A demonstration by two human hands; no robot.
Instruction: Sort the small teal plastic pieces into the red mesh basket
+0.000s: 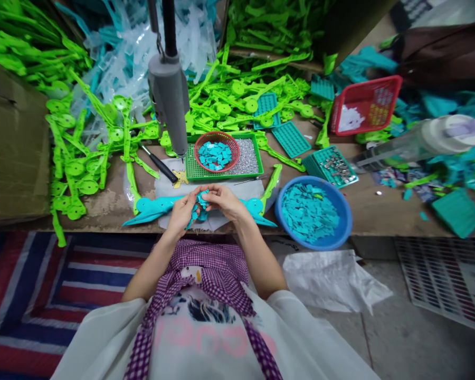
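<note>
My left hand (183,212) and my right hand (224,201) meet above the table's front edge, fingers closed on small teal plastic pieces (201,199). More of these pieces hang below the left fingers; their exact shape is partly hidden. Behind my hands lies a long teal plastic part (158,205), its middle covered by them. A bright green arm (131,184) rises at its left end, and another green arm (271,184) at its right. Just beyond, a red basket (233,164) of flat teal pieces rests in a green tray (223,176) with small metal bits.
A grey power screwdriver (168,100) hangs left of the tray, near a black-handled hammer (162,168). A blue basin (277,211) of teal pieces stands right. Green parts (225,103) pile up behind. A red bin (396,89) and a clear bottle (411,142) stand far right.
</note>
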